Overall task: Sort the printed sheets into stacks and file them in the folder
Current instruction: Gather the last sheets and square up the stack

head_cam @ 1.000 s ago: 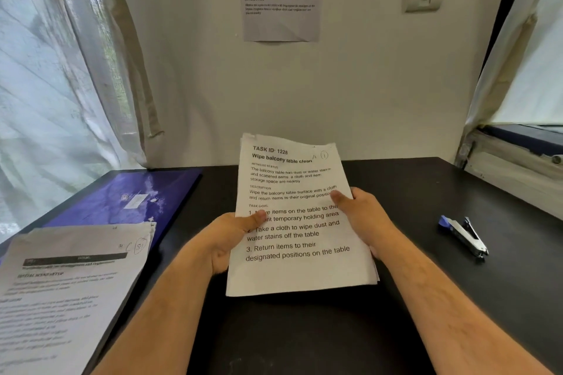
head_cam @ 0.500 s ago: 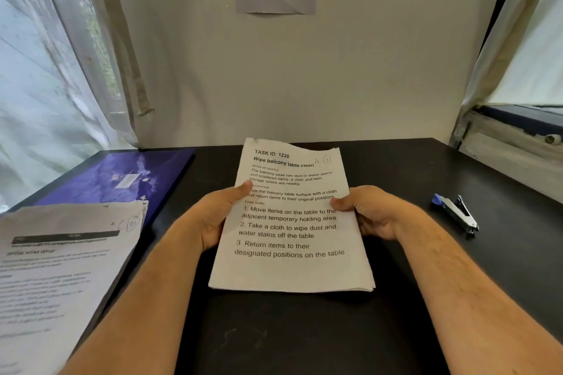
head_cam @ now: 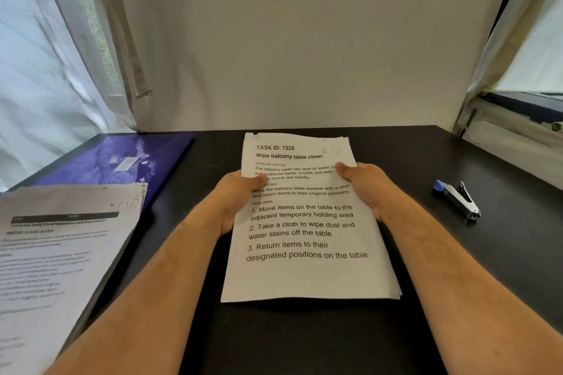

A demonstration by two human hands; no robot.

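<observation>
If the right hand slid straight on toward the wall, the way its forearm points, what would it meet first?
Probably nothing on the table: the right hand, gripping the white printed stack, points up-left over bare black tabletop, then the pale wall. Depth is unclear.

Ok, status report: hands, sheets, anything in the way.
Left hand and right hand grip the sheets by their sides. Folder far left, partly under another stack. Staple remover well right, nothing blocking.
</observation>
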